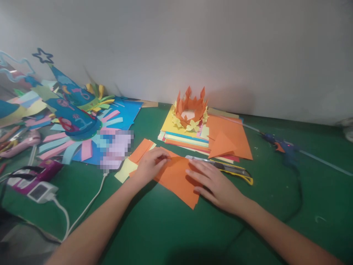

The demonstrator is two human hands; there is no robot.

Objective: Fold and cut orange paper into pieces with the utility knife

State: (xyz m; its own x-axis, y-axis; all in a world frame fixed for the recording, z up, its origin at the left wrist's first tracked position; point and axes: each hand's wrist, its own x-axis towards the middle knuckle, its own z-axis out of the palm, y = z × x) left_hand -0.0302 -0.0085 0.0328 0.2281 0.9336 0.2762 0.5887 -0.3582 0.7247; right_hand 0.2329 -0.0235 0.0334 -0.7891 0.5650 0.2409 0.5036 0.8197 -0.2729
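Several orange paper sheets [176,180] lie overlapped at an angle on the green table in front of me. At their upper left, my left hand [150,165] has its thumb and fingers drawn together on the paper's edge. My right hand [216,186] rests over the right side of the same sheets, fingers spread and stretched out. Just beyond its fingertips is a yellow and black utility knife [234,169], partly covered by that hand. Smaller orange and pale yellow paper pieces [125,171] stick out beside my left hand.
An orange paper crown [190,110] with pale yellow flowers stands on a coloured paper stack [171,137]. On the right lies a blue glue gun [286,147] with its cable. To the left are decorated paper cone hats [74,117], a blurred-out phone [117,149] and a power strip [41,191].
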